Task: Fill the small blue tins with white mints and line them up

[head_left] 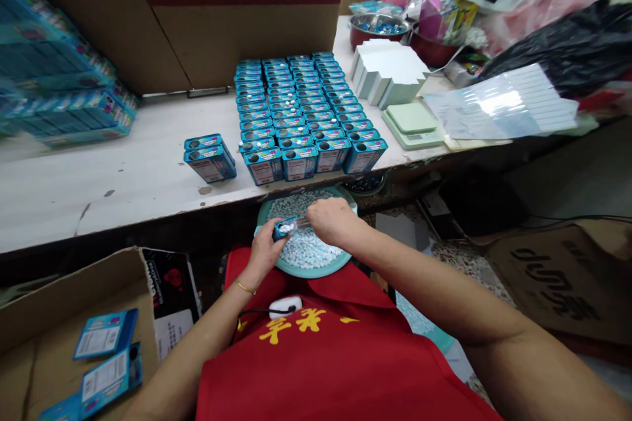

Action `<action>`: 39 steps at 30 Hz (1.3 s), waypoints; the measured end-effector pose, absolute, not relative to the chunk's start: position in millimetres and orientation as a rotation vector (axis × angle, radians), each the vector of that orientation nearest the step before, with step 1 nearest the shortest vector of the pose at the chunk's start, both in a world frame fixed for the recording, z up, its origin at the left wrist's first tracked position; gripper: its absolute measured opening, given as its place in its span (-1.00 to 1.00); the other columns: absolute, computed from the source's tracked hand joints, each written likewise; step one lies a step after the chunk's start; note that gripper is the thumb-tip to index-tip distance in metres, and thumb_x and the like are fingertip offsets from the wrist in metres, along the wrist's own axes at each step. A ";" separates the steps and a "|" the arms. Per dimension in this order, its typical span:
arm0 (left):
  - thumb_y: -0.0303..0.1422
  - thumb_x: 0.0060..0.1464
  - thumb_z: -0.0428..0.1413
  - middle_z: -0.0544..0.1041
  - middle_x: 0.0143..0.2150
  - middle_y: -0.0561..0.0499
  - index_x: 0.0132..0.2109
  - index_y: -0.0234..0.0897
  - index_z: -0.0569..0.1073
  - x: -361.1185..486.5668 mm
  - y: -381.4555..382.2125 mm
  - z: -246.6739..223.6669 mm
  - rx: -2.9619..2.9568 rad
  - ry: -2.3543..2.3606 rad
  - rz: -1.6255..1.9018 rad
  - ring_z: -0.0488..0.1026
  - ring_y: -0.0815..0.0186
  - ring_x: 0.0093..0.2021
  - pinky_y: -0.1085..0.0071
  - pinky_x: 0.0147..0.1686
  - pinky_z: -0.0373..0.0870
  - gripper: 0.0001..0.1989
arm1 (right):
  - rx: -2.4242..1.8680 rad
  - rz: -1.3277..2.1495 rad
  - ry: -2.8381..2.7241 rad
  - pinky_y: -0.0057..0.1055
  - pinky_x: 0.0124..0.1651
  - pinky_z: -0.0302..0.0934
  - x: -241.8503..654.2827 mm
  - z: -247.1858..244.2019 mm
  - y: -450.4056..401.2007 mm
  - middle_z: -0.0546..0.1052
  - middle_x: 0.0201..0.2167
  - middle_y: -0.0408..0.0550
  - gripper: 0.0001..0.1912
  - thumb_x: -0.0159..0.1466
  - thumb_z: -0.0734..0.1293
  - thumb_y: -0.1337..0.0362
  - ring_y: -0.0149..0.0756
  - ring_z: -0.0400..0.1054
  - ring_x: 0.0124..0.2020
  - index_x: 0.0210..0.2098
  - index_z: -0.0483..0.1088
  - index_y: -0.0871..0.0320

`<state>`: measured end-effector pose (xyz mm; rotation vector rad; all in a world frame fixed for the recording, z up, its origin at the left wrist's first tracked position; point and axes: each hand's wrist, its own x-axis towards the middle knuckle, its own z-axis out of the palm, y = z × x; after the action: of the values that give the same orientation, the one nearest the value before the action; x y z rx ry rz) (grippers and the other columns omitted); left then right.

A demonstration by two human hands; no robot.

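My left hand (pixel 265 250) is wrapped round a small blue tin (pixel 278 231), held over a turquoise basin (pixel 312 273) of pale, pill-like candies (pixel 312 251). Several white candies show at the tin's opening. Closed round the handle end of a clear scoop (pixel 302 221), my right hand (pixel 330 218) keeps the scoop's front at the tin's mouth. The basin sits at my lap, against a red apron (pixel 316 355). My fingers hide part of the tin and most of the scoop's handle.
On the white table (pixel 148 191) stand rows of blue tins (pixel 299 161) and a separate pair (pixel 210 164). To their right are a pale green scale (pixel 412 125) and stacked white cartons (pixel 388 72). An open cardboard box (pixel 29 355) holds flat blue packs at lower left.
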<state>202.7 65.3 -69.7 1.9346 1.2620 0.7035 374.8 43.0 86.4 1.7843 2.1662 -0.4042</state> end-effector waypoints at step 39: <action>-0.34 -0.05 0.10 0.48 -0.12 -0.08 -0.05 -0.26 0.37 201.8 69.1 -64.8 1.979 1.321 0.748 0.40 0.20 -0.10 0.28 -0.08 0.30 -0.64 | 1.905 -0.574 2.195 -0.42 -0.13 0.18 406.2 61.9 47.5 0.55 -0.20 0.03 -0.66 0.15 0.17 0.40 -0.22 0.39 -0.11 -0.18 0.49 0.05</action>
<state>201.8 69.1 -64.8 1.9792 1.3214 0.7478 406.2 47.5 61.9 1.9052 2.1947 -0.5745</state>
